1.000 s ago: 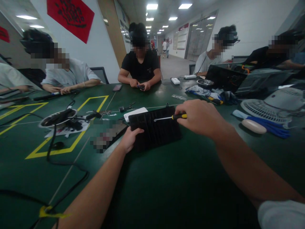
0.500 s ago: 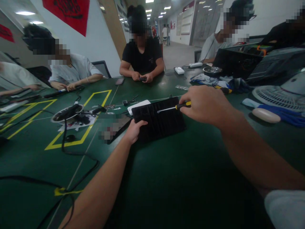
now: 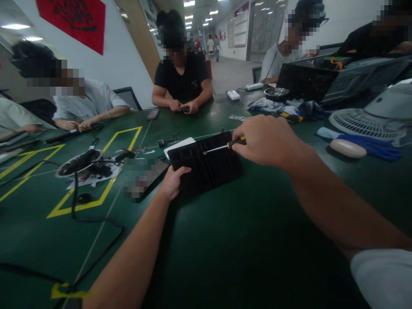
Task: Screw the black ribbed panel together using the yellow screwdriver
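Left hand (image 3: 171, 183) gripping left edge of black panel (image 3: 207, 169), thumb lying across its face. Right hand (image 3: 264, 139) clamping round yellow-black handle of screwdriver (image 3: 222, 148), shaft pointing left across panel; cannot tell whether tip is touching. Panel tilting above green table (image 3: 225, 244), between hands, white slab (image 3: 180, 144) peeking out behind. Dark device (image 3: 154, 174) lying just left of left hand. Black cable (image 3: 96, 220) winding farther left, near yellow tape (image 3: 103, 199). At right, beige oval (image 3: 347, 148) lying beside blue gloves (image 3: 383, 149), white fan (image 3: 363, 122) standing near.
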A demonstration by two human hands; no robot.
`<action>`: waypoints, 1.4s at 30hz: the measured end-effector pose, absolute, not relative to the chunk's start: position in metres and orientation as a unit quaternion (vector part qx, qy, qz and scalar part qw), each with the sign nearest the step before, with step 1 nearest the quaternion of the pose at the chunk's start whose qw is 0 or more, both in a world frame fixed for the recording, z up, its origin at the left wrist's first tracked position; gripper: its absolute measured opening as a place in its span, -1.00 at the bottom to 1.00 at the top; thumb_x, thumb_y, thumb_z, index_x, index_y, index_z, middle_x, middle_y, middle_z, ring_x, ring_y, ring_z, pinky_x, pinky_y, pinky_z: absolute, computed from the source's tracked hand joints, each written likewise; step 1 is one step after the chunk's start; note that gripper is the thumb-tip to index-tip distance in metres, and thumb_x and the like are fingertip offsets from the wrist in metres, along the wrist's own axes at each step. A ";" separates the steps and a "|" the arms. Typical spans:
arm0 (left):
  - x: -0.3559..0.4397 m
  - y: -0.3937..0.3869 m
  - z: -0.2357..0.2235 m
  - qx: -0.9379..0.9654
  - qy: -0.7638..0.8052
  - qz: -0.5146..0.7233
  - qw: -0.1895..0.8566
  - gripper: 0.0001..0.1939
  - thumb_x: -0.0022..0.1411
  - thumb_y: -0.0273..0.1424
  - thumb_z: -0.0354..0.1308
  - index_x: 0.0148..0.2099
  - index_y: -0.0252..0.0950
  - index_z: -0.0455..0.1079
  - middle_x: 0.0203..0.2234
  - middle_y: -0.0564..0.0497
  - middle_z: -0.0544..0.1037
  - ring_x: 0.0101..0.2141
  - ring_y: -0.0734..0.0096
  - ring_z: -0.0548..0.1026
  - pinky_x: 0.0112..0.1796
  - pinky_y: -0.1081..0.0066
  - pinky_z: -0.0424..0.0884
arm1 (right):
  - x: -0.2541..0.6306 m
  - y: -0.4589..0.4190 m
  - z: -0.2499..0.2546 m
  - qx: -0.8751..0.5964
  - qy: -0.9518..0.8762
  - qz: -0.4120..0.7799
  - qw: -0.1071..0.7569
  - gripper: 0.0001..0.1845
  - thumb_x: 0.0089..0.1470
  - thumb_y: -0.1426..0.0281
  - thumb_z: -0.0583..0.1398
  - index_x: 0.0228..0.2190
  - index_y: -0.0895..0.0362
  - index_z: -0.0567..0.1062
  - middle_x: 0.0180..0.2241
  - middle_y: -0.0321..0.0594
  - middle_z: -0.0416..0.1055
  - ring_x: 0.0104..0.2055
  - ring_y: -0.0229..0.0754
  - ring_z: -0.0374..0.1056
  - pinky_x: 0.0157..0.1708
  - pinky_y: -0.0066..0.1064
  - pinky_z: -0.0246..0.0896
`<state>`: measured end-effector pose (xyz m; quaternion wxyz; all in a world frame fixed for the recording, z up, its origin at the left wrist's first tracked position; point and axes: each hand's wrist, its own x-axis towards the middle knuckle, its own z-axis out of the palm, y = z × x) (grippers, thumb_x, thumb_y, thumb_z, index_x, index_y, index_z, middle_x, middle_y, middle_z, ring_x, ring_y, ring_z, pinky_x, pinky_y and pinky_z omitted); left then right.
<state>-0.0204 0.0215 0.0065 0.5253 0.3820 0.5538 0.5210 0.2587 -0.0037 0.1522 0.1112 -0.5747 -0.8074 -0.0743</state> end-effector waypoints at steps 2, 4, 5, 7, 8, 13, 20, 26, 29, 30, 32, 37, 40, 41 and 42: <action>-0.020 0.021 0.007 0.383 0.555 0.520 0.525 -0.55 -0.21 -0.39 0.44 -0.17 -0.26 0.53 -0.31 -0.01 0.68 -0.26 0.10 0.67 -0.10 0.07 0.65 | 0.258 -0.004 0.152 -0.576 -0.807 -0.071 0.112 -0.65 0.22 0.20 0.20 -0.16 0.00 0.77 -0.17 0.00 0.66 -0.18 0.08 0.49 -0.27 -0.19 0.23; -0.021 0.021 0.006 0.383 0.554 0.517 0.528 -0.55 -0.21 -0.40 0.44 -0.16 -0.27 0.54 -0.29 -0.03 0.69 -0.24 0.09 0.68 -0.08 0.06 0.65 | 0.258 -0.004 0.152 -0.580 -0.805 -0.065 0.109 -0.64 0.23 0.18 0.19 -0.19 0.01 0.77 -0.19 0.01 0.65 -0.19 0.08 0.49 -0.26 -0.18 0.23; -0.022 0.021 0.005 0.384 0.553 0.516 0.529 -0.55 -0.20 -0.40 0.44 -0.16 -0.27 0.54 -0.28 -0.04 0.69 -0.23 0.09 0.68 -0.08 0.06 0.65 | 0.258 -0.004 0.151 -0.582 -0.804 -0.063 0.107 -0.63 0.24 0.17 0.19 -0.19 0.02 0.77 -0.20 0.01 0.65 -0.20 0.09 0.49 -0.26 -0.17 0.23; -0.023 0.021 0.004 0.385 0.550 0.515 0.532 -0.55 -0.20 -0.40 0.44 -0.16 -0.28 0.54 -0.27 -0.04 0.69 -0.23 0.10 0.68 -0.08 0.06 0.65 | 0.258 -0.004 0.151 -0.583 -0.804 -0.061 0.105 -0.62 0.25 0.15 0.19 -0.20 0.03 0.77 -0.21 0.01 0.65 -0.20 0.09 0.49 -0.26 -0.17 0.23; -0.023 0.022 0.003 0.386 0.548 0.515 0.534 -0.56 -0.19 -0.40 0.44 -0.16 -0.28 0.54 -0.27 -0.04 0.69 -0.24 0.10 0.68 -0.08 0.06 0.65 | 0.258 -0.004 0.151 -0.581 -0.805 -0.062 0.106 -0.63 0.25 0.15 0.19 -0.19 0.03 0.76 -0.22 0.00 0.65 -0.20 0.09 0.49 -0.26 -0.18 0.22; -0.023 0.021 0.004 0.385 0.541 0.518 0.539 -0.56 -0.19 -0.40 0.45 -0.16 -0.27 0.56 -0.28 -0.02 0.70 -0.24 0.11 0.67 -0.10 0.08 0.65 | 0.263 -0.005 0.154 -0.557 -0.816 -0.078 0.136 -0.69 0.23 0.19 0.22 -0.17 0.01 0.73 -0.22 -0.07 0.64 -0.17 0.10 0.48 -0.27 -0.19 0.16; -0.022 0.021 0.003 0.383 0.542 0.517 0.541 -0.55 -0.21 -0.38 0.45 -0.17 -0.27 0.55 -0.28 -0.04 0.70 -0.21 0.05 0.68 -0.07 0.03 0.64 | 0.270 -0.005 0.158 -0.485 -0.852 -0.132 0.148 -0.81 0.18 0.38 0.31 -0.19 -0.02 0.72 -0.16 -0.16 0.57 -0.16 -0.01 0.42 -0.35 -0.28 -0.02; -0.022 0.021 0.003 0.380 0.541 0.522 0.539 -0.57 -0.21 -0.40 0.46 -0.19 -0.27 0.56 -0.30 -0.02 0.70 -0.25 0.11 0.67 -0.07 0.06 0.64 | 0.265 -0.004 0.155 -0.461 -0.863 -0.142 0.149 -0.78 0.24 0.40 0.26 -0.18 0.01 0.72 -0.15 -0.14 0.52 -0.11 -0.01 0.42 -0.35 -0.26 -0.01; -0.022 0.020 0.005 0.382 0.538 0.523 0.540 -0.58 -0.21 -0.40 0.45 -0.19 -0.27 0.56 -0.30 -0.02 0.70 -0.25 0.11 0.67 -0.07 0.07 0.64 | 0.264 -0.002 0.153 -0.456 -0.868 -0.139 0.136 -0.77 0.24 0.40 0.25 -0.16 0.00 0.72 -0.13 -0.13 0.53 -0.09 0.01 0.42 -0.32 -0.25 0.05; -0.022 0.020 0.005 0.383 0.538 0.523 0.539 -0.58 -0.21 -0.40 0.45 -0.19 -0.27 0.56 -0.31 -0.03 0.70 -0.25 0.11 0.67 -0.07 0.07 0.64 | 0.265 -0.001 0.152 -0.456 -0.869 -0.139 0.134 -0.77 0.24 0.39 0.25 -0.16 -0.01 0.72 -0.12 -0.13 0.54 -0.08 0.01 0.42 -0.31 -0.25 0.06; -0.021 0.020 0.005 0.386 0.537 0.523 0.537 -0.58 -0.20 -0.40 0.45 -0.19 -0.27 0.56 -0.31 -0.03 0.70 -0.25 0.10 0.67 -0.07 0.06 0.64 | 0.265 0.001 0.152 -0.452 -0.871 -0.139 0.134 -0.76 0.24 0.38 0.23 -0.16 -0.02 0.71 -0.10 -0.14 0.54 -0.05 0.04 0.42 -0.31 -0.25 0.09; -0.022 0.020 0.005 0.385 0.537 0.518 0.542 -0.58 -0.18 -0.40 0.45 -0.17 -0.27 0.58 -0.30 -0.03 0.70 -0.23 0.07 0.67 -0.07 0.04 0.64 | 0.262 0.000 0.153 -0.451 -0.872 -0.137 0.129 -0.71 0.27 0.40 0.17 -0.19 -0.04 0.71 -0.08 -0.12 0.55 0.01 0.09 0.40 -0.26 -0.22 0.14; -0.022 0.021 0.005 0.388 0.539 0.518 0.539 -0.58 -0.19 -0.40 0.45 -0.18 -0.28 0.58 -0.29 -0.04 0.70 -0.23 0.07 0.67 -0.08 0.05 0.64 | 0.260 -0.001 0.154 -0.452 -0.873 -0.138 0.119 -0.68 0.29 0.41 0.14 -0.20 -0.05 0.71 -0.08 -0.13 0.56 0.03 0.09 0.39 -0.24 -0.22 0.15; -0.022 0.021 0.005 0.388 0.538 0.519 0.539 -0.57 -0.20 -0.39 0.45 -0.17 -0.28 0.58 -0.29 -0.04 0.70 -0.23 0.07 0.67 -0.08 0.05 0.64 | 0.260 -0.001 0.153 -0.452 -0.873 -0.141 0.118 -0.68 0.29 0.40 0.14 -0.19 -0.05 0.72 -0.08 -0.13 0.56 0.03 0.09 0.39 -0.25 -0.22 0.15; -0.021 0.021 0.005 0.388 0.537 0.520 0.539 -0.56 -0.20 -0.39 0.45 -0.17 -0.28 0.57 -0.28 -0.04 0.70 -0.23 0.07 0.67 -0.09 0.05 0.64 | 0.261 0.000 0.153 -0.451 -0.873 -0.144 0.119 -0.69 0.28 0.40 0.15 -0.19 -0.04 0.72 -0.08 -0.13 0.56 0.03 0.08 0.39 -0.26 -0.23 0.14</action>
